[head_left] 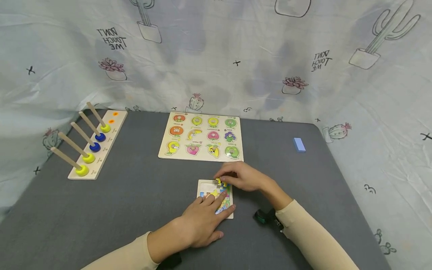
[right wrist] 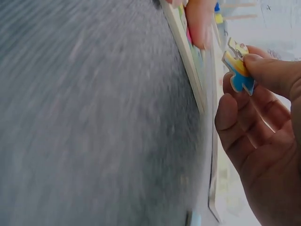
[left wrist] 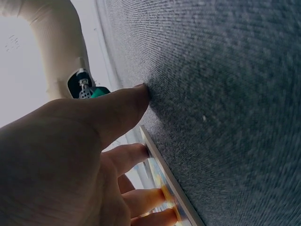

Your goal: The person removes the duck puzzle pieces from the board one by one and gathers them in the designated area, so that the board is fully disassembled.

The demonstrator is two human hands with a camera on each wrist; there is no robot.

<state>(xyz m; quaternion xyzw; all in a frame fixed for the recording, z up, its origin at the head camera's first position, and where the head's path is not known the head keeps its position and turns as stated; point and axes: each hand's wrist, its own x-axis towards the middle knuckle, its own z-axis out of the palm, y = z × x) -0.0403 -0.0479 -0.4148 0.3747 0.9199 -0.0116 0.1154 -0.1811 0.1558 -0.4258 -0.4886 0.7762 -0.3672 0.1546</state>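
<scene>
A small jigsaw puzzle in a wooden tray [head_left: 205, 186] lies on the grey table, part of it filled with colourful pieces. My left hand [head_left: 201, 225] rests on it with the fingers spread over the pieces and the thumb out on the cloth. Thumb and forefinger of my right hand [head_left: 245, 177] pinch a yellow and blue jigsaw piece [right wrist: 240, 70] over the tray's far right corner. In the right wrist view this piece is held up off the board, tilted. My left hand hides much of the puzzle's near left part.
Beyond the tray lies a fruit peg puzzle board [head_left: 202, 155]. At the left stands a wooden stacking board [head_left: 98, 161] with upright pegs and yellow and blue rings. A blue block [head_left: 299, 144] lies at the far right. Patterned cloth [head_left: 216, 48] hangs behind the table.
</scene>
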